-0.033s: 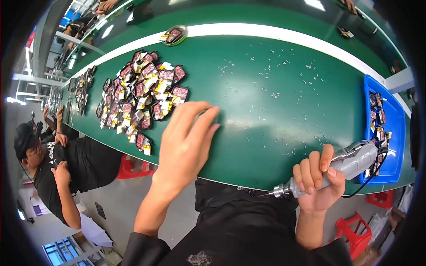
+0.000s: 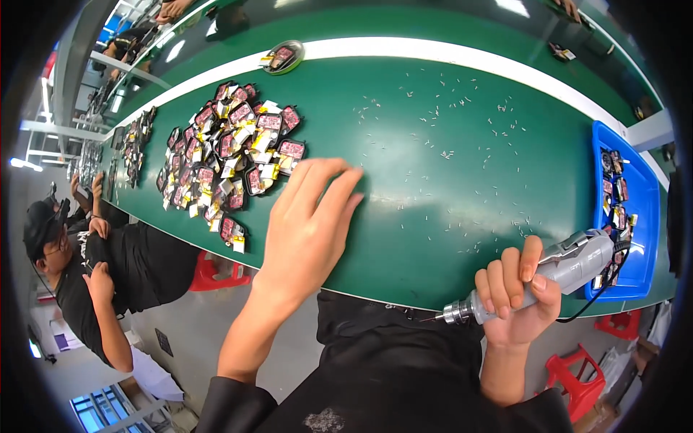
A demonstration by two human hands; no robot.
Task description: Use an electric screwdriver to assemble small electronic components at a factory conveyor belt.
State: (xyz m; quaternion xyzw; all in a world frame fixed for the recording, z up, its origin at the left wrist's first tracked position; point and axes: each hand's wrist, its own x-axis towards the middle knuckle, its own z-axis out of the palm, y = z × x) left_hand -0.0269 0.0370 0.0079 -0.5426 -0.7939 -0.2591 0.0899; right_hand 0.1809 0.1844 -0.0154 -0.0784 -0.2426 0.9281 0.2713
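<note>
Power screwdriver sits gripped in the right hand, its tip by the near edge of the surface; the left hand, loosely curled, fingertips apart, is near piled black-cased parts.

The grey electric screwdriver is held aslant, bit pointing left.

Green table, device pile, bits, blue tray
</note>
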